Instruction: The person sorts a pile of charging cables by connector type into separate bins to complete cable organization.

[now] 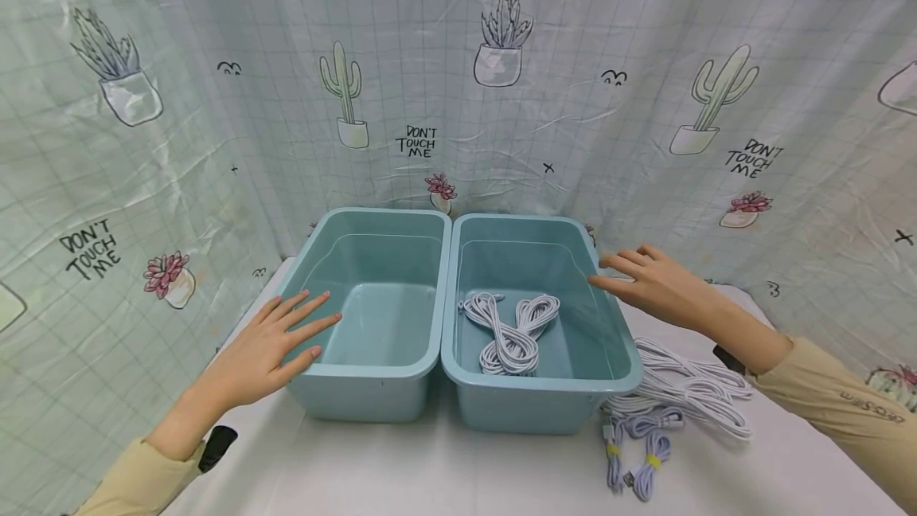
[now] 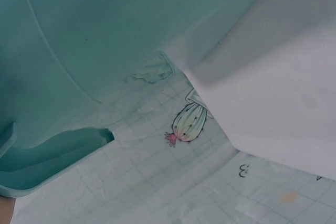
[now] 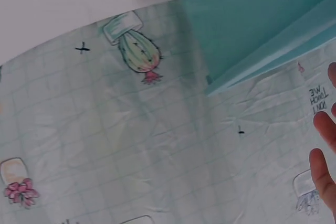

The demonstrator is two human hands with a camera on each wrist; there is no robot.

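Two light-blue plastic bins stand side by side. In the head view, my left hand [image 1: 268, 353] is over the near left corner of the left bin [image 1: 361, 373], fingers spread and straight, holding nothing. My right hand [image 1: 655, 289] hovers by the right rim of the right bin [image 1: 540, 382], its fingers loosely extended. Coiled white cables [image 1: 509, 345] lie on the floor of the right bin. In the right wrist view, only a few fingertips [image 3: 320, 166] show at the right edge.
To the right of the bins lies a pile of loose white cables [image 1: 688, 392]. Small bundled cables with yellow ties [image 1: 653, 460] rest in front of it on the white table [image 1: 358, 468]. A curtain [image 1: 430, 94] printed with cacti hangs behind and at both sides.
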